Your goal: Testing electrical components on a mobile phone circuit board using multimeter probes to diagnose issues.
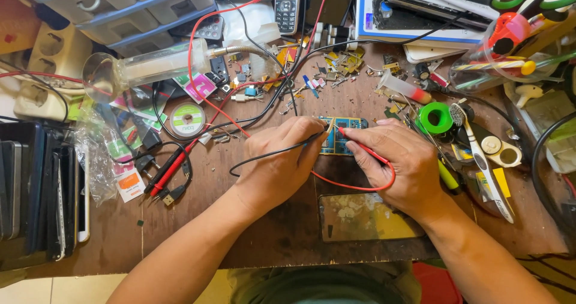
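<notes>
Centre of frame, on the scuffed brown wooden bench (282,232): small blue-green circuit board (339,137), lying flat between both hands. Left hand (277,165): grip pinched together on a thin black probe lead (264,156), tip at the board's left edge. Right hand (403,163): grip clamped on a thin red probe lead (360,187), tip on the board. Just below: yellowish phone screen panel (363,217). Right of centre: green tape roll (435,118). Upper left: grey plastic drawer unit (129,7).

2 hands (277,166) (403,163), 2 probes—1 red (360,148), 1 black (312,139)—1 circuit board (336,137), 1 green tape roll (435,118).
</notes>
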